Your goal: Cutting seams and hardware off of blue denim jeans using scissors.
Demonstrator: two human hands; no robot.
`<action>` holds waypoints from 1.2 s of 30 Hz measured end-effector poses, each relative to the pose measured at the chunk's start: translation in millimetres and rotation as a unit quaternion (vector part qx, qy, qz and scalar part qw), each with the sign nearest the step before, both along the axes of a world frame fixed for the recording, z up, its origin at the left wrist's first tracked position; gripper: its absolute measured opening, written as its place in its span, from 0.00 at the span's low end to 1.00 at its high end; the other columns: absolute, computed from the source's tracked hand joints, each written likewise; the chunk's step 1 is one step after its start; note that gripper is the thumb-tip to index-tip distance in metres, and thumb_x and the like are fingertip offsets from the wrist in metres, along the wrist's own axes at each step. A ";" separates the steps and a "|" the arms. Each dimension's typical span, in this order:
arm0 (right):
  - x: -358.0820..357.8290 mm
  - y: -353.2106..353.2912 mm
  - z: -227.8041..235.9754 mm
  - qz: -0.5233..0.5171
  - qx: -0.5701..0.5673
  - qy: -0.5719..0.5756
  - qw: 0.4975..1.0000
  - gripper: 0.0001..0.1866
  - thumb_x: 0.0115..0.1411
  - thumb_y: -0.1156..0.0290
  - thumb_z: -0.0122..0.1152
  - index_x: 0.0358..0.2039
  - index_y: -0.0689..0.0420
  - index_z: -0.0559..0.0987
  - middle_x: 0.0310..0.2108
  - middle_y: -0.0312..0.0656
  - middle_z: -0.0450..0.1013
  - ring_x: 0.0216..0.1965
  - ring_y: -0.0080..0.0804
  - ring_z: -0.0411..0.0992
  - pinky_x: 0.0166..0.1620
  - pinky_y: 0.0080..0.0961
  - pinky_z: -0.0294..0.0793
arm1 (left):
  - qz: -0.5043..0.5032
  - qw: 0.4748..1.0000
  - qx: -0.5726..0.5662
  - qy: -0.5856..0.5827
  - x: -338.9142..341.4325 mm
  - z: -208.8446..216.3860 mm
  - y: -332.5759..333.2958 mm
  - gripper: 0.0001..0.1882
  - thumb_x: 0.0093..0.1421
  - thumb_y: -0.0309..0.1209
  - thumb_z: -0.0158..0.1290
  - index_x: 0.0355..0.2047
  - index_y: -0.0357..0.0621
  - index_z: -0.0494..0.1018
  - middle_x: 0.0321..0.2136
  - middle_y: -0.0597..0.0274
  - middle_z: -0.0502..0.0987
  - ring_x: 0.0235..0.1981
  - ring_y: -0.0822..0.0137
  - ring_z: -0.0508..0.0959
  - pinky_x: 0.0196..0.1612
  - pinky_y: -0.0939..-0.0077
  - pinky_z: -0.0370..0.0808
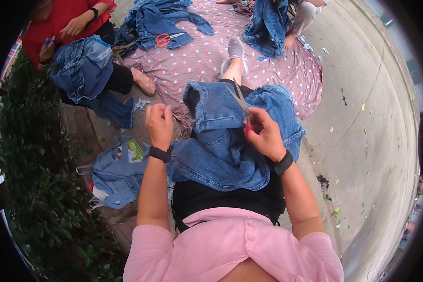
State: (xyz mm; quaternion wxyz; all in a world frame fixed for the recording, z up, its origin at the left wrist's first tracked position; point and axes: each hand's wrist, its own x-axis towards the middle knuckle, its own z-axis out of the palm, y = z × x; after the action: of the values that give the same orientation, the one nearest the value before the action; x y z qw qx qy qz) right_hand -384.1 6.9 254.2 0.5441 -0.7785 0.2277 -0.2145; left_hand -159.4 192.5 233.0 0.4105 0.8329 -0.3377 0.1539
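Blue denim jeans [225,155] lie bunched across my lap, with one frayed leg end [196,101] turned toward the far side. My right hand [266,135] grips scissors [240,99] by their red handles, over the right part of the denim. The blades are parted and point away and slightly left. To the left of the jeans, my left hand [159,126] is raised with its fingers curled together. Whatever those fingers may pinch is too small to make out.
A patterned pink cloth [174,70] covers the ground ahead, with more jeans [150,23] and orange-handled scissors [163,40] on it. A person in red [66,21] sits far left with denim. Another person's denim [268,28] is far right. A light denim bag [117,174] lies left, beside bushes [37,188].
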 end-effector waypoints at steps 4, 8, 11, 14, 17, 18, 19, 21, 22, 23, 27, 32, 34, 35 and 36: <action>-0.2 -1.2 5.1 -0.005 0.007 0.003 1.000 0.20 0.52 0.77 0.57 0.48 0.56 0.70 0.32 0.44 0.75 0.34 0.32 0.75 0.39 0.24 0.73 | 0.072 0.992 0.091 0.047 10.7 -31.7 58.1 0.06 0.55 0.27 0.55 0.26 0.39 0.69 0.22 0.58 0.67 0.24 0.59 0.69 0.28 0.65 0.66; 0.9 -1.5 4.0 0.003 -0.009 -0.017 1.000 0.20 0.52 0.77 0.57 0.48 0.56 0.70 0.32 0.45 0.75 0.34 0.34 0.75 0.39 0.25 0.73 | 0.135 0.964 0.197 0.116 5.9 -74.7 124.5 0.12 0.53 0.30 0.56 0.36 0.39 0.70 0.29 0.54 0.72 0.32 0.56 0.72 0.36 0.62 0.69; -1.0 -0.1 -3.6 0.003 0.011 0.002 1.000 0.20 0.52 0.76 0.58 0.48 0.57 0.71 0.32 0.46 0.75 0.35 0.36 0.75 0.40 0.26 0.72 | 0.140 0.943 0.238 0.187 -13.6 -103.2 154.4 0.30 0.51 0.34 0.59 0.52 0.38 0.63 0.38 0.48 0.73 0.41 0.53 0.73 0.44 0.62 0.69; -1.5 -0.2 -5.9 0.001 -0.008 -0.014 1.000 0.20 0.52 0.76 0.58 0.48 0.57 0.71 0.33 0.46 0.75 0.35 0.36 0.75 0.40 0.27 0.73 | 0.109 0.927 0.276 0.230 -33.3 -113.3 161.5 0.34 0.51 0.37 0.60 0.55 0.38 0.61 0.43 0.45 0.71 0.43 0.53 0.74 0.46 0.65 0.70; -3.0 0.7 1.5 -0.001 -0.026 0.002 1.000 0.21 0.52 0.76 0.58 0.48 0.57 0.70 0.33 0.47 0.75 0.35 0.36 0.75 0.40 0.27 0.73 | 0.023 0.907 0.214 0.362 -52.4 -110.2 147.9 0.30 0.54 0.37 0.58 0.54 0.38 0.62 0.43 0.43 0.71 0.40 0.52 0.76 0.44 0.63 0.72; -2.4 1.2 3.5 0.000 -0.029 -0.001 1.000 0.21 0.52 0.76 0.58 0.48 0.57 0.70 0.33 0.47 0.75 0.35 0.36 0.75 0.40 0.27 0.73 | -0.018 0.896 0.213 0.388 -55.1 -110.2 144.0 0.28 0.56 0.36 0.55 0.55 0.39 0.63 0.42 0.44 0.73 0.40 0.53 0.76 0.44 0.65 0.72; -1.7 1.5 4.4 0.001 -0.029 -0.001 1.000 0.21 0.51 0.76 0.58 0.48 0.57 0.70 0.33 0.47 0.75 0.35 0.37 0.75 0.40 0.27 0.73 | -0.060 0.883 0.213 0.414 -57.9 -110.1 140.3 0.26 0.58 0.36 0.53 0.55 0.39 0.63 0.41 0.45 0.74 0.39 0.55 0.77 0.43 0.66 0.72; -0.8 1.7 5.6 0.003 -0.034 -0.007 0.999 0.21 0.51 0.76 0.58 0.48 0.57 0.70 0.33 0.47 0.75 0.35 0.37 0.75 0.40 0.26 0.73 | -0.076 0.890 0.179 0.413 -61.8 -114.2 134.7 0.24 0.60 0.35 0.51 0.55 0.39 0.63 0.40 0.46 0.75 0.39 0.55 0.77 0.43 0.67 0.72; -0.9 1.9 4.5 0.006 -0.036 -0.011 0.999 0.21 0.51 0.76 0.58 0.48 0.57 0.70 0.33 0.47 0.75 0.35 0.37 0.75 0.40 0.27 0.73 | -0.093 0.893 0.148 0.415 -63.6 -115.4 133.1 0.22 0.61 0.33 0.49 0.55 0.39 0.63 0.39 0.47 0.76 0.39 0.56 0.77 0.43 0.68 0.72; -1.0 0.5 3.3 0.007 -0.039 -0.015 0.999 0.21 0.51 0.75 0.58 0.48 0.57 0.70 0.33 0.47 0.75 0.35 0.37 0.75 0.40 0.27 0.73 | -0.095 0.885 0.186 0.417 -65.2 -110.0 129.3 0.21 0.63 0.33 0.46 0.56 0.40 0.63 0.41 0.47 0.76 0.41 0.57 0.77 0.44 0.69 0.71; -5.6 -1.5 2.0 0.005 -0.058 -0.016 0.998 0.21 0.52 0.75 0.58 0.48 0.57 0.70 0.33 0.48 0.75 0.35 0.37 0.75 0.41 0.28 0.73 | -0.110 0.868 0.128 0.467 -71.4 -95.5 125.8 0.22 0.64 0.35 0.44 0.57 0.40 0.62 0.44 0.49 0.74 0.45 0.62 0.75 0.48 0.71 0.69; -9.4 -1.1 0.3 0.049 -0.017 -0.023 0.998 0.20 0.52 0.75 0.58 0.48 0.57 0.70 0.34 0.47 0.76 0.37 0.36 0.75 0.42 0.27 0.73 | -0.119 0.877 0.100 0.455 -89.4 -62.5 124.7 0.24 0.65 0.38 0.43 0.58 0.38 0.60 0.49 0.52 0.71 0.50 0.66 0.69 0.54 0.75 0.63; -11.7 1.6 6.7 0.057 -0.020 -0.015 0.998 0.20 0.53 0.75 0.58 0.47 0.58 0.70 0.34 0.45 0.76 0.37 0.33 0.75 0.42 0.26 0.73 | -0.118 0.883 0.096 0.445 -90.9 -55.9 127.1 0.25 0.65 0.39 0.43 0.58 0.38 0.60 0.49 0.52 0.71 0.50 0.65 0.70 0.54 0.74 0.64; -15.2 -0.4 3.5 0.076 -0.001 -0.019 0.997 0.21 0.54 0.78 0.57 0.49 0.59 0.69 0.35 0.41 0.75 0.38 0.27 0.74 0.42 0.23 0.73 | -0.134 0.881 0.076 0.447 -92.2 -55.3 125.5 0.25 0.65 0.39 0.44 0.58 0.38 0.60 0.50 0.51 0.70 0.50 0.64 0.69 0.53 0.74 0.64; -18.2 -1.8 1.2 0.093 0.017 -0.023 0.995 0.22 0.55 0.80 0.55 0.51 0.60 0.67 0.36 0.37 0.73 0.39 0.22 0.73 0.42 0.19 0.72 | -0.151 0.878 0.057 0.450 -93.7 -54.7 123.9 0.26 0.64 0.39 0.44 0.58 0.37 0.60 0.50 0.50 0.69 0.51 0.63 0.69 0.53 0.73 0.65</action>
State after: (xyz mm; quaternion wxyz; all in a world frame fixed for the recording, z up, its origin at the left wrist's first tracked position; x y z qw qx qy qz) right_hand -402.3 5.1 255.4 0.5802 -0.7816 0.1455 -0.1772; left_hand -253.0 316.4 178.3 0.4886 0.7729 -0.2469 -0.3208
